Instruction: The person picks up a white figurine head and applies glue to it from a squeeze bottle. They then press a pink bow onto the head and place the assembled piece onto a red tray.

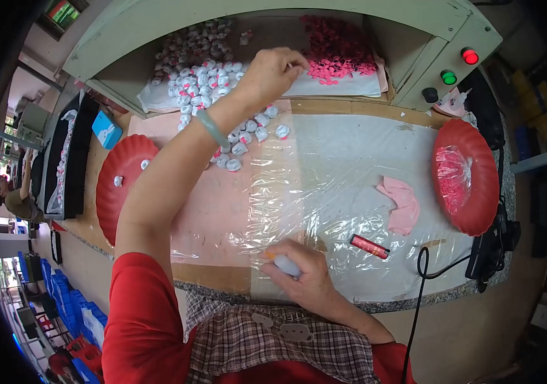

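Two hands work apart: the left hand [272, 72] reaches far, fingertips pinched at the small pink round caps [337, 48]. The right hand [299, 272] rests on the plastic-covered desk [344, 166], grip clenched around a small white-grey rounded piece [286, 264], steadying it close to the body.

L arm stretched far across the scene, red sleeve at shoulder, forearm bare w/ pale green bangle at wrist; left hand [273, 72] at far centre, fingers pinched together, tips pointing right. R arm bent close to body, right hand [300, 274] near centre, fingers curled shut, knuckles up.
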Demonstrator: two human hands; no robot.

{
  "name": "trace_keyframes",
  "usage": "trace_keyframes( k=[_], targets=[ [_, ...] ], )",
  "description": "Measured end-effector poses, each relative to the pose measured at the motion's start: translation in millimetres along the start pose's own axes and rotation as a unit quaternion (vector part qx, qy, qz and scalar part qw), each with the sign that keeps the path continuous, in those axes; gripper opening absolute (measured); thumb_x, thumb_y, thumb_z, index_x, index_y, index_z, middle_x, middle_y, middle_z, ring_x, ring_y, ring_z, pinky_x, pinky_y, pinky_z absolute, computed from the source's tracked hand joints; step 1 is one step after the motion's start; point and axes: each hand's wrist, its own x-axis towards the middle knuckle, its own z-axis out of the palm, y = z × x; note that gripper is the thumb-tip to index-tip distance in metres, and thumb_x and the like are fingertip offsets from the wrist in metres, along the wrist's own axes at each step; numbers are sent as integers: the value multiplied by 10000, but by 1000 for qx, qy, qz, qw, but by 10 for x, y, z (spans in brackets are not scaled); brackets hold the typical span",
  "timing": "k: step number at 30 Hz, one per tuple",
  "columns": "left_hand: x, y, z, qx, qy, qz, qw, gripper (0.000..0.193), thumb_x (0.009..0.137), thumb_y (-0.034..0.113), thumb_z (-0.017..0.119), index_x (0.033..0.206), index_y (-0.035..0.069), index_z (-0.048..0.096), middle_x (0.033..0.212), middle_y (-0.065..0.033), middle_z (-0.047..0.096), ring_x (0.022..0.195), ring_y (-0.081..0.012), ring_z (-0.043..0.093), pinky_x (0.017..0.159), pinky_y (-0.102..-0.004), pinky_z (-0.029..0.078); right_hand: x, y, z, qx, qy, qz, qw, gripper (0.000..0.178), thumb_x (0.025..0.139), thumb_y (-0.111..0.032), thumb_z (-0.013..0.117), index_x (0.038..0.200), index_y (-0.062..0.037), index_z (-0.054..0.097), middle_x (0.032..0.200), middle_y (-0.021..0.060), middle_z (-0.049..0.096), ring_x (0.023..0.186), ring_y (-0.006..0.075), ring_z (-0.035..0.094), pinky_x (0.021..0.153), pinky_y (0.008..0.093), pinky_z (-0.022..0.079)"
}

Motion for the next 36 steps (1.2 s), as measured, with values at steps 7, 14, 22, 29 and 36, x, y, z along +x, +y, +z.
trace_keyframes(
  k=[7,14,22,29,36],
  targets=[
    [-879,188,-100,167,-97,68,979,155,794,123,638,931,53,655,900,-104,636,885,-294,594,764,-411,495,15,-38,76,-54,14,-9,998,197,799,-13,691,976,11,610,896,103,675,797,171,658,696,271,502],
    [-1285,445,-188,-39,-19,-32,999,273,762,63,685,1028,56,624,872,-84,572,751,-214,601,681,-334,506,-73,-54,86,26,101,4,994,270,792,-44,709,1036,-14,596,886,86,646,740,133,619,646,262,485],
    [-2388,873,-396,-607,47,-319,727,310,869,23,626,1175,5,580,988,-67,625,846,-138,633,761,-242,522,-24,35,53,120,90,-41,988,274,817,13,569,1078,1,486,1096,94,450,913,114,513,694,230,464],
    [-2969,971,-502,-704,99,-330,621,305,911,65,586,1206,-10,559,1032,-95,640,903,-170,644,802,-251,529,-11,-6,190,113,90,-35,989,242,824,-16,682,1037,19,574,968,91,542,672,112,597,532,191,446],
    [-3229,1023,-462,-724,111,-294,614,318,895,60,600,1201,-15,551,1073,-121,632,931,-184,642,832,-272,531,-26,-177,379,145,150,-6,978,481,747,14,760,1142,-15,487,943,146,648,675,121,606,555,194,467]
  ],
)
